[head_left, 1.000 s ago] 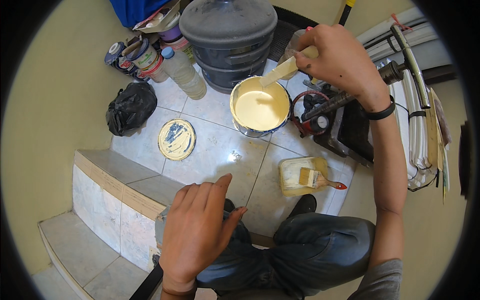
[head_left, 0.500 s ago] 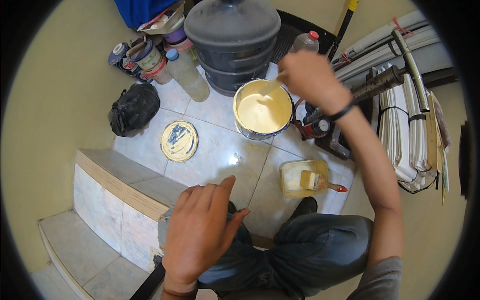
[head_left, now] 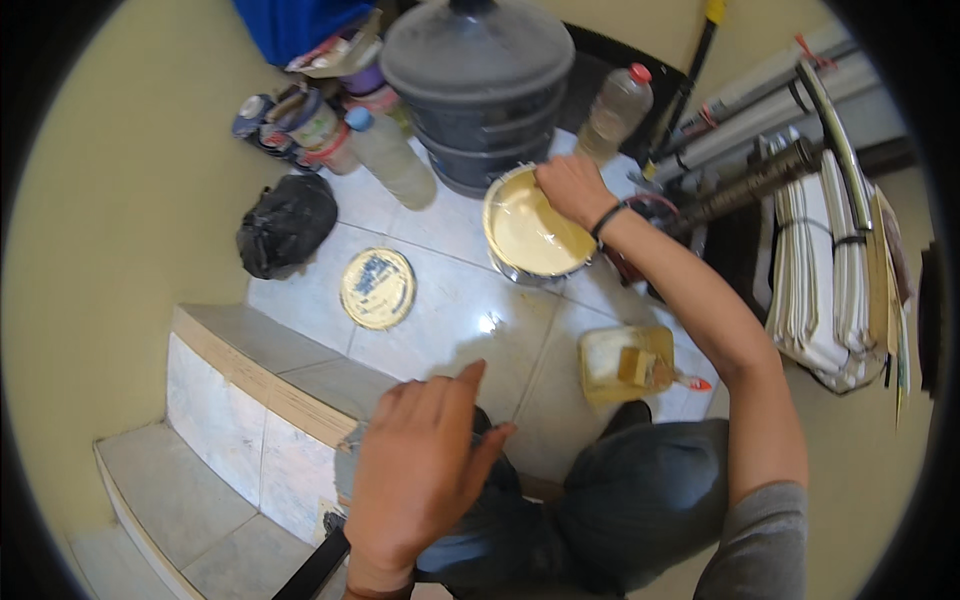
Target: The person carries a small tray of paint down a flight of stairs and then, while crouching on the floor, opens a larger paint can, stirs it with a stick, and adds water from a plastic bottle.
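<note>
My right hand is closed at the far right rim of a can of cream-coloured paint. A pale, flat stirring stick showed in that hand a moment ago; now the fist hides most of it. Above my lap, my left hand hovers with fingers stretched out and holds nothing. A paint-smeared round lid lies on the tiles left of the can. To the can's near right, a flat brush rests in a yellowish plastic tray.
Behind the can stand a big grey water jug and two bottles, one blue-capped, one red-capped. A black bag and small paint tins sit left. Wood-edged tiled steps rise near left; bundled papers lean right.
My right hand has dropped toward the paint, and the stick is now mostly hidden. The whole view has shifted slightly; my left hand keeps its spread pose.
</note>
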{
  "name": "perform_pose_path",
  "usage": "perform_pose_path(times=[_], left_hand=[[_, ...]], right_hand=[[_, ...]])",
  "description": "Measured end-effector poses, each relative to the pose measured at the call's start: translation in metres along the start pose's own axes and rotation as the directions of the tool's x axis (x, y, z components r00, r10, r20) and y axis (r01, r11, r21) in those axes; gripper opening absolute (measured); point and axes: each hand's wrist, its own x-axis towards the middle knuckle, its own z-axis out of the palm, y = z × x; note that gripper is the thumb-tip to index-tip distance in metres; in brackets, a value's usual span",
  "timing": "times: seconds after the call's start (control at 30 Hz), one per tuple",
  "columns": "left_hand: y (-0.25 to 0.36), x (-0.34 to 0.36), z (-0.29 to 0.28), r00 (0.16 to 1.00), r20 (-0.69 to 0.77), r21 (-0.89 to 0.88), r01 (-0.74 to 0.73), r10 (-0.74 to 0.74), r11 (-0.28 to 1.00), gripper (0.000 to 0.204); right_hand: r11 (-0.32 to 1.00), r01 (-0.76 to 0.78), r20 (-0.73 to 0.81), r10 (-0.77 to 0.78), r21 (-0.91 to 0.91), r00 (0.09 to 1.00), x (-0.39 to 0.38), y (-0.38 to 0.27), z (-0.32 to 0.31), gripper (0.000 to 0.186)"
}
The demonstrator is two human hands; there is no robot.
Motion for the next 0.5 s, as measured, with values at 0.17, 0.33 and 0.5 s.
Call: perform_pose_path(times=[0.17,0.33,0.5], left_hand=[[-0.012,-0.006,0.012,0.996,-0.082,0.04,0.045,-0.042,0.998,0.054],[-0.004,-0.003,0.014,0.997,-0.076,0.036,-0.031,0.033,0.999,0.055],[-0.005,-0.003,0.013,0.997,-0.074,0.037,-0.027,0.03,0.999,0.056]], right_hand=[[0.992,-0.002,0.25,0.034,-0.129,0.968,-0.017,-0.027,-0.013,0.021],[0.978,-0.125,0.549,0.014,0.166,0.836,-0.033,-0.034,-0.03,0.026],[0.916,-0.115,0.316,-0.014,0.384,0.949,-0.018,-0.039,-0.008,0.02]])
